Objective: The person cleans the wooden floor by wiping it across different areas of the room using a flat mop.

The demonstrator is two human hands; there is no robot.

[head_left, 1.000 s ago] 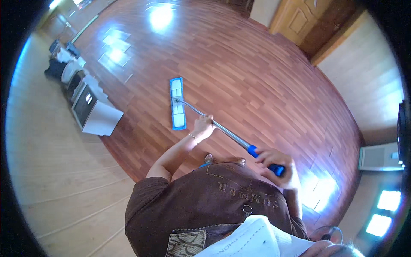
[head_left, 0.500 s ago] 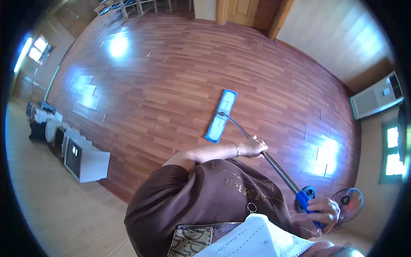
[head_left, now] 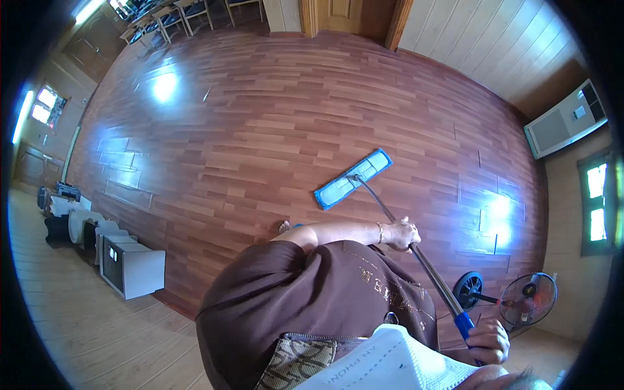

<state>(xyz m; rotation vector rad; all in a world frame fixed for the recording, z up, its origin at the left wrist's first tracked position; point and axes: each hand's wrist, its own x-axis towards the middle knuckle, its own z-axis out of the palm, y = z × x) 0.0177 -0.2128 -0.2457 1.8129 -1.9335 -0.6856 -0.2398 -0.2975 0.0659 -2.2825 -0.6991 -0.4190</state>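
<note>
Fingers of the right hand (head_left: 489, 341) wrap the blue grip (head_left: 463, 323); the left hand (head_left: 400, 234) clasps the pole (head_left: 434, 276) lower, likely steering the mop head (head_left: 351, 182).

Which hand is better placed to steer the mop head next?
The left hand, probably: its grip is on the metal pole, nearer the mop head. The right hand holds the blue handle at the far end.
</note>
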